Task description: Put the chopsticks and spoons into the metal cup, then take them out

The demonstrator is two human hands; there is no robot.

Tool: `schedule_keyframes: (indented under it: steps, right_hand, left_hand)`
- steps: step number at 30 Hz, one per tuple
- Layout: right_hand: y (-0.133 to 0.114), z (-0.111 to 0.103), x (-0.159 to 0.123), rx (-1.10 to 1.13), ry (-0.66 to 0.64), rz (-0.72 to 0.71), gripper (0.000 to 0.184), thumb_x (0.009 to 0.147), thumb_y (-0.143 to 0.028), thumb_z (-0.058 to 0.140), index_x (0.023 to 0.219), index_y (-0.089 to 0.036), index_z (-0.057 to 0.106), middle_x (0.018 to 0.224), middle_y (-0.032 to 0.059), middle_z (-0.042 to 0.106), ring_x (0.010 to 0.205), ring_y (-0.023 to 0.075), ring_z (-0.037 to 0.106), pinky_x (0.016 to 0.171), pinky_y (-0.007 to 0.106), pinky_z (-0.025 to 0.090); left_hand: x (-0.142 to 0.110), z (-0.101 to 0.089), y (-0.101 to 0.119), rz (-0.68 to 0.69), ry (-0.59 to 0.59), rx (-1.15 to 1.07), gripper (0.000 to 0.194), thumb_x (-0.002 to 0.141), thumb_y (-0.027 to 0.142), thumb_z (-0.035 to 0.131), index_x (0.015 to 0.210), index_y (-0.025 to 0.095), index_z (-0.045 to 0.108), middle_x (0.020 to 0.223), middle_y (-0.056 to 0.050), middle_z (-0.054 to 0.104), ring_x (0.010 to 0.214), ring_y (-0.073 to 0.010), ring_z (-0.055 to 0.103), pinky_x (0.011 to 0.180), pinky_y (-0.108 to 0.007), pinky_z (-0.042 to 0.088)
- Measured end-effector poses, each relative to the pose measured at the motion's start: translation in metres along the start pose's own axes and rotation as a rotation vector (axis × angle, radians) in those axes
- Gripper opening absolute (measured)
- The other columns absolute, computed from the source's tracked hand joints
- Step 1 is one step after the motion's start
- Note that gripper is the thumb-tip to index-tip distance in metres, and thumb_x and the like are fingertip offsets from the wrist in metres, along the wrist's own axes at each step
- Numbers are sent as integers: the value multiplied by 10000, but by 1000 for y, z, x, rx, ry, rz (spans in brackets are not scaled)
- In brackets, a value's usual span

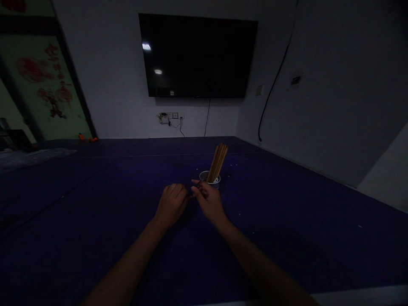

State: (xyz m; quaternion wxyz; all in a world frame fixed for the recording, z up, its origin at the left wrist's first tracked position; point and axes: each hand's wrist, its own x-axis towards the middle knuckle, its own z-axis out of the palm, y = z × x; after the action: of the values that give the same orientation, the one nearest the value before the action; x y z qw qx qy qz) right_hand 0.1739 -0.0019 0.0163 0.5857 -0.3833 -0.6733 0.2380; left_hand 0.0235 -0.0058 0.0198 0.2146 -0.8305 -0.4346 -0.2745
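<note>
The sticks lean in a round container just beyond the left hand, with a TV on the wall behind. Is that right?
No: the head view shows the container just beyond the right hand, not the left hand. The sticks do lean in it, with the TV on the wall behind.

Dim room, likely in a home. Large flat television (199, 57) on plain pale wall (111, 85); power sockets (175, 115) and trailing cords (181, 126) below it. At left, a greenish glazed door or panel (35, 106) bearing red festive decorations (56, 80). Dark blue-purple surface (111, 221) reaches to the walls at its far and right edges; whether floor or platform, cannot tell.
</note>
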Motion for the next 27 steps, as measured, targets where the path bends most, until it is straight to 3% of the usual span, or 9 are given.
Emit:
schedule_keyframes:
  steps: [4,8,12,19,27]
  right_hand:
    - [-11,-3,-1,-61,69,-82,289,843,-428,503,723,-187,609,706,27,645,626,148,587,600,257,463]
    - [-17,-19,2,-105,377,-139,284,852,-439,492,826,-186,618,716,34,646,609,154,588,590,268,458]
    - [-12,-42,13,-165,626,-139,310,859,-466,477,837,-181,596,725,36,638,599,155,589,590,278,454]
    - [-1,-59,25,-108,585,-4,349,842,-503,487,737,-176,552,653,21,631,552,137,566,550,254,428]
    - [17,-64,29,-73,529,95,398,779,-544,531,648,-169,563,610,22,602,551,142,531,531,253,390]
  left_hand:
    - [-2,2,-1,-33,65,-25,259,934,303,377,922,175,603,918,-80,615,877,-202,516,767,-338,393]
    - [-3,4,-2,-192,194,-44,287,923,333,408,1095,179,577,1052,-110,603,992,-223,520,842,-351,402]
    - [-3,7,-7,-301,189,-25,264,907,315,431,1057,177,599,1046,-106,603,983,-231,524,842,-353,403]
    - [-4,10,-15,-433,78,-10,232,880,280,445,1001,192,622,1002,-92,606,953,-242,525,793,-357,413]
    - [-4,11,-17,-469,9,-32,224,866,277,453,969,193,633,980,-87,612,945,-239,526,793,-354,416]
